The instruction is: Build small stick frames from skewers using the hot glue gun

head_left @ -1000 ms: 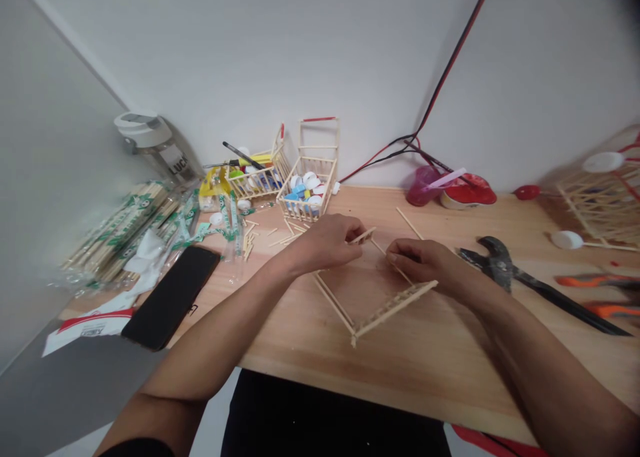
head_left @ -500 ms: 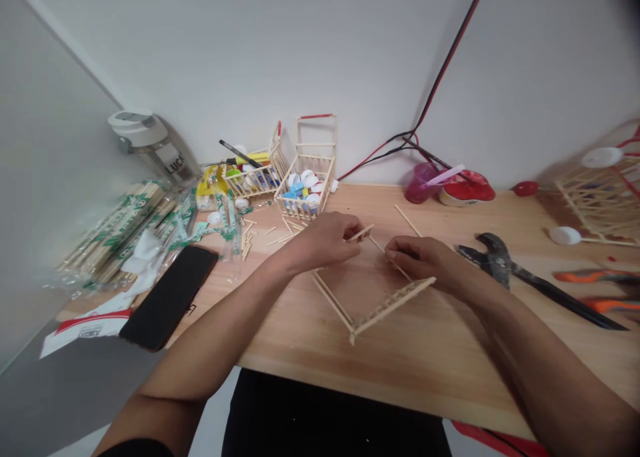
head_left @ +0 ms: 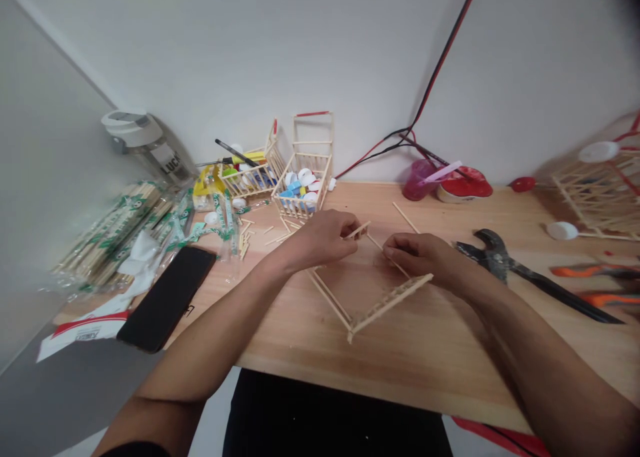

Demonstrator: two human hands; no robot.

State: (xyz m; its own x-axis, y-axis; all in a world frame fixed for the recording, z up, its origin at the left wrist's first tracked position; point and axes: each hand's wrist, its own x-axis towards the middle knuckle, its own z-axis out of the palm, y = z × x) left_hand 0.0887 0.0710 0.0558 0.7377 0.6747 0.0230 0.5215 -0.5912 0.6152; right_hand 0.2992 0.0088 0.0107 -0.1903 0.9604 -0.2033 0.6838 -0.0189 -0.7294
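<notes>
A four-sided frame of thin wooden sticks point(head_left: 393, 303) lies on the table in front of me, with short rungs along its right side. At its far left corner my left hand point(head_left: 327, 240) is closed, pinching the end of the frame between thumb and fingers. My right hand point(head_left: 413, 251) is closed around a thin wooden stick point(head_left: 375, 243) that runs along the frame's far side. The right fingertips hide part of this stick. Just beyond the right hand lies a loose wooden stick point(head_left: 406, 217).
Stick-built baskets point(head_left: 300, 210) with bottle caps stand at the back, near short cut sticks point(head_left: 245, 243). At left are packaged chopsticks point(head_left: 115, 233), a phone point(head_left: 167, 299) and a bottle point(head_left: 150, 147). To the right lie black pliers point(head_left: 500, 260), a purple cup point(head_left: 417, 182) and a red-topped tub point(head_left: 465, 185).
The view has shifted very slightly. Both hands keep their grip on the sticks, and the frame stays in nearly the same place.
</notes>
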